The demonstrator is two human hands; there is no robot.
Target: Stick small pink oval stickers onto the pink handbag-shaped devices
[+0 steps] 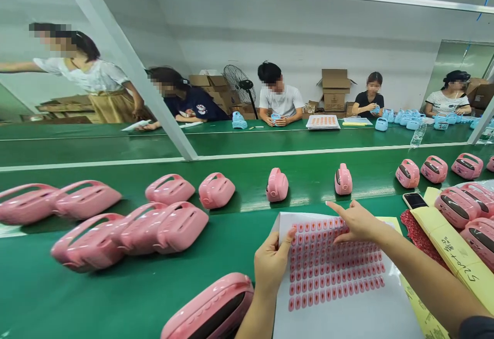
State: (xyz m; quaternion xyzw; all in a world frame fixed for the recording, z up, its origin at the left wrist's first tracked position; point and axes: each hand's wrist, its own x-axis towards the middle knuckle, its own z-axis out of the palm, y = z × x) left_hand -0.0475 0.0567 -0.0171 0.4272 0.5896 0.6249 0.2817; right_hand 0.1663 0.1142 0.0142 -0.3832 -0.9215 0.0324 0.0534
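My left hand [272, 259] is closed on the left edge of a white sheet of stickers [335, 262], its thumb lying on top. Rows of small pink oval stickers with red centres cover much of the sheet. Above its upper right part is my right hand [353, 220], index finger stretched out and thumb apart. A small pale spot shows at that fingertip; I cannot tell whether it is a nail or a sticker. Close to my left forearm lies a pink plastic case [210, 308] with a handle and a dark panel, partly cut off by the frame.
More pink cases [170, 228] are grouped at left, with others [343, 179] spaced along the green bench [127, 292]. At right are a phone [415, 201], yellow paper [455, 254] and stacked pink cases [457, 205]. Co-workers [280, 100] sit opposite behind a metal frame [131, 66].
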